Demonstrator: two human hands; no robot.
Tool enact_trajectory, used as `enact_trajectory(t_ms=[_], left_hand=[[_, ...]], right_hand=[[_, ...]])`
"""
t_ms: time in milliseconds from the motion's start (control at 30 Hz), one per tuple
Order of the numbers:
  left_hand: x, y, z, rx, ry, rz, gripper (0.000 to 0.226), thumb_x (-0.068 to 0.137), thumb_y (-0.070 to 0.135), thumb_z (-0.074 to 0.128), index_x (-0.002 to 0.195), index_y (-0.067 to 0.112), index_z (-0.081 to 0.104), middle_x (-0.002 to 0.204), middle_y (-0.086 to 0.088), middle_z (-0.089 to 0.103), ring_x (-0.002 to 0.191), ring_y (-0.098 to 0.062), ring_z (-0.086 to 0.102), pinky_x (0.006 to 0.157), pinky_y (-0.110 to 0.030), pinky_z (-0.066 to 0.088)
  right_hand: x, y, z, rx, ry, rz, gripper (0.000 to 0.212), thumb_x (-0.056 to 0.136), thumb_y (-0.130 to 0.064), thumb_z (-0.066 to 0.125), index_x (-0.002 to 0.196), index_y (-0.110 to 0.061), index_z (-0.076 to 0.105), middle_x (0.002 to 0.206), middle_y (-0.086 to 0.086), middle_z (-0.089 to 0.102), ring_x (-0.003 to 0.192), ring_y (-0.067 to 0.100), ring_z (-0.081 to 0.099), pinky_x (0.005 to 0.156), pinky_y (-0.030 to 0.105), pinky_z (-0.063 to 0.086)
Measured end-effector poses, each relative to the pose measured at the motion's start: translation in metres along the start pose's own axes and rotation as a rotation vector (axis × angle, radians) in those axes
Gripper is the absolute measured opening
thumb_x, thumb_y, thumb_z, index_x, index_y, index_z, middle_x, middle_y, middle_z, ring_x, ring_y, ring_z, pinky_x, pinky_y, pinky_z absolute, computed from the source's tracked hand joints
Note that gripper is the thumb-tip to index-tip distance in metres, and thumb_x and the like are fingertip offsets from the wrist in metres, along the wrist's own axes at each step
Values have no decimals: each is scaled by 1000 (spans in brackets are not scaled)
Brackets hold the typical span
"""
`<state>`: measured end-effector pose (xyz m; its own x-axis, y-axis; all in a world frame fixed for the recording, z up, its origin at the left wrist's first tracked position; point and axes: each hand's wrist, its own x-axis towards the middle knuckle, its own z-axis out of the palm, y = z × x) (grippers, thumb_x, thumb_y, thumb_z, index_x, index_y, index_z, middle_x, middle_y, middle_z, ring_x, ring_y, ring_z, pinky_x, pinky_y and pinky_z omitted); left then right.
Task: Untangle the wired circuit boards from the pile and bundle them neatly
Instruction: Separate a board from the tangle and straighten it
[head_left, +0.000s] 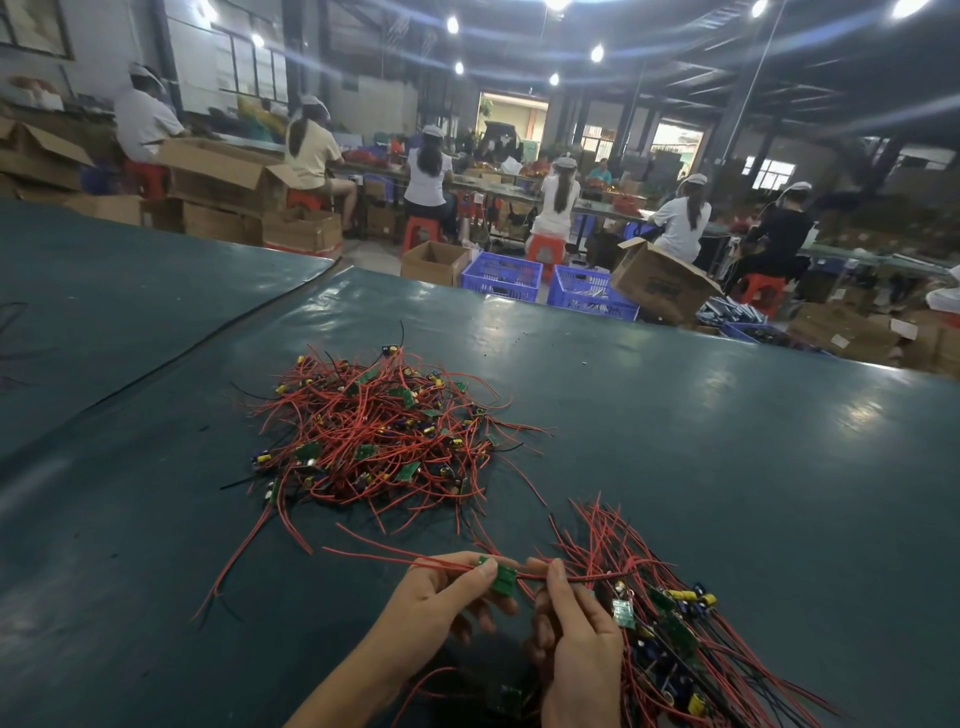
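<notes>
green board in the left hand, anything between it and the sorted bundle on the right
Only the right hand, pinching the board's red wires, sits between the green board and the bundle. The tangled pile lies farther back, out of the way.

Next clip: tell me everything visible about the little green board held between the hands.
The green board is a small, flat, rectangular circuit board, green face toward the camera, held above the dark table. Thin red wires run from it to both sides. The left hand pinches its upper left edge between thumb and fingers; the right hand pinches the wires just to its right. Its components are too small to make out. It sits apart from the tangled pile, near the sorted bundle.
</notes>
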<state>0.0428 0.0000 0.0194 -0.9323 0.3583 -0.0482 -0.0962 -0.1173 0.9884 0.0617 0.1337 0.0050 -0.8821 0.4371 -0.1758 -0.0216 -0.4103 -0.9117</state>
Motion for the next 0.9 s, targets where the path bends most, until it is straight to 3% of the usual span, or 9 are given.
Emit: enact_trajectory(t_ms=[133,533,633,767,900], left_hand=[[-1,-1,-2,45,2,6,15,92,16,61,101,19,72,82,-9,75,63,-11,61,55,-18,45],[2,-4,-4,27,53,27,14,91,13,62,94,14,75,73,-8,72,62,-15,59,53,-20,44],[1,-3,-4,51,33,33,14,90,20,62,93,20,76,75,-7,72,64,-15,60,55,-21,45],[0,0,-2,-12,27,36,30,82,42,57,94,23,77,74,-8,72,60,-13,59,53,-20,44],[1,0,-2,-52,25,22,37,83,44,52,94,20,77,75,-10,71,59,-14,59,52,-20,44]], right_hand=[[-1,-1,-1,-26,-14,-3,20,84,-22,66,73,-13,80,49,-1,51,42,7,44,41,18,37],[0,6,-2,-68,-45,-3,26,84,-23,66,65,-10,77,44,0,49,36,7,41,36,18,34],[1,7,-2,-72,-65,-5,20,75,-29,69,68,-12,78,46,-2,56,39,5,51,40,17,41],[2,11,-3,-100,-83,-24,17,82,-24,69,72,-14,79,51,0,62,46,8,57,47,23,47],[4,13,-4,-119,-49,-39,24,79,-29,68,65,-11,76,44,0,48,38,8,41,42,22,34]])
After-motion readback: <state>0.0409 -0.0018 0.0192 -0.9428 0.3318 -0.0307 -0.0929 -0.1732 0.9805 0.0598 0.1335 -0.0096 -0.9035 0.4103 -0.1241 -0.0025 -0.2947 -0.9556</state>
